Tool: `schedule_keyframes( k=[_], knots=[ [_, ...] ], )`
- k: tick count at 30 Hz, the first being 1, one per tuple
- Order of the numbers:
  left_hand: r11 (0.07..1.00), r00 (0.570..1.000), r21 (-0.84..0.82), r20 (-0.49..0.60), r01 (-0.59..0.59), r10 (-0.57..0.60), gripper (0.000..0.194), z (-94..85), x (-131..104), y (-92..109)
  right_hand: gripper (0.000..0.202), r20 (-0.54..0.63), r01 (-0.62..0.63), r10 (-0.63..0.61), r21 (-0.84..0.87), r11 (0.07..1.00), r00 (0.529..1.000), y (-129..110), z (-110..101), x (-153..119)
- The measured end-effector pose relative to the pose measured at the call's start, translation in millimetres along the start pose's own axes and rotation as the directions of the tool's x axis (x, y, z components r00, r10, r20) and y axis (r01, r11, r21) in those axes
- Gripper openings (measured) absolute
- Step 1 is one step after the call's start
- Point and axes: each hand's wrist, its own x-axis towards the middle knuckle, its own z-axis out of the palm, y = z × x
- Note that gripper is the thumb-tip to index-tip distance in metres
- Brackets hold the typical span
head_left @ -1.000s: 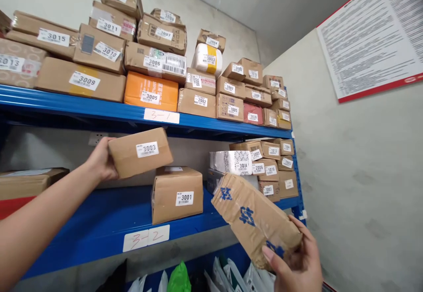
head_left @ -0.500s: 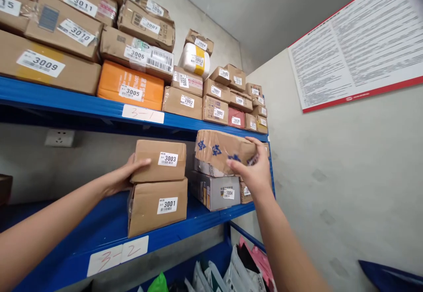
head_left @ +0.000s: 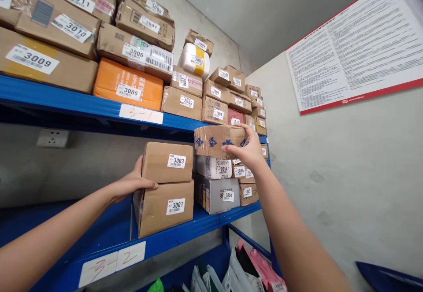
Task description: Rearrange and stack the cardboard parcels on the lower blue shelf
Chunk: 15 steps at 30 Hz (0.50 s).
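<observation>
On the middle shelf point(head_left: 205, 221), the right hand point(head_left: 246, 149) grips a crumpled, blue-printed cardboard parcel point(head_left: 214, 140) (long axis level); left hand point(head_left: 134, 184), fingers together, touches smooth box 3003 point(head_left: 167, 162)

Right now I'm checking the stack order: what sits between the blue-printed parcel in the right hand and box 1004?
In the head view, the patterned white parcel 3014 lies between the blue-printed parcel and box 1004.

Two bare forearms, no sleeves in view, no watch or bracelet showing at the wrists. Left hand point(head_left: 132, 185) ungloved, fingers slender, nails hidden from the head view. Right hand point(head_left: 248, 149) ungloved too, no ring visible, nails short and plain.
</observation>
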Motion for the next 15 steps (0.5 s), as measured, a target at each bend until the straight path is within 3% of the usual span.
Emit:
schedule_keyframes(
  k=[5,10,15],
  knots=[
    [1.0,1.0,0.009,0.002,-0.029,0.029,0.134,5.1,10,-9,0.073,0.004,-0.115,0.116,-0.024,0.993,0.993,-13,-1,-8],
    [0.998,0.998,-0.008,-0.016,-0.06,0.06,0.135,10.1,25,-21,0.074,0.027,-0.133,0.136,-0.101,0.986,0.99,-17,1,-16],
    [0.996,0.995,0.01,-0.051,-0.088,0.088,0.133,9.9,25,-27,0.074,0.126,-0.176,0.2,-0.176,0.968,0.972,-22,-8,-5]
  ],
)
